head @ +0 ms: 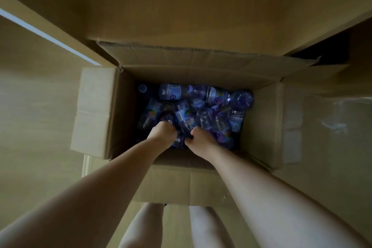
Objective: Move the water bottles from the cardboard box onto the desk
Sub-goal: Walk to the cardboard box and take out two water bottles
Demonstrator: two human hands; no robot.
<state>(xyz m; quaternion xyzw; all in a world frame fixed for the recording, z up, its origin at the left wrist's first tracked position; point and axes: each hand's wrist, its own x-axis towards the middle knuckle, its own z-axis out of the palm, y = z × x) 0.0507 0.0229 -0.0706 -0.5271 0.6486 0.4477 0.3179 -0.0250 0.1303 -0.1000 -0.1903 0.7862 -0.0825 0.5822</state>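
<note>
Both hands down in box (259, 119). Left hand (162, 133) and right hand (201, 137) each curl round bottles (181, 121) lying jumbled; the lift is straight up.

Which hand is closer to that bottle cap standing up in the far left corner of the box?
Left. The left hand sits below and just right of the upright cap; the right hand lies farther right among the bottles.
</note>
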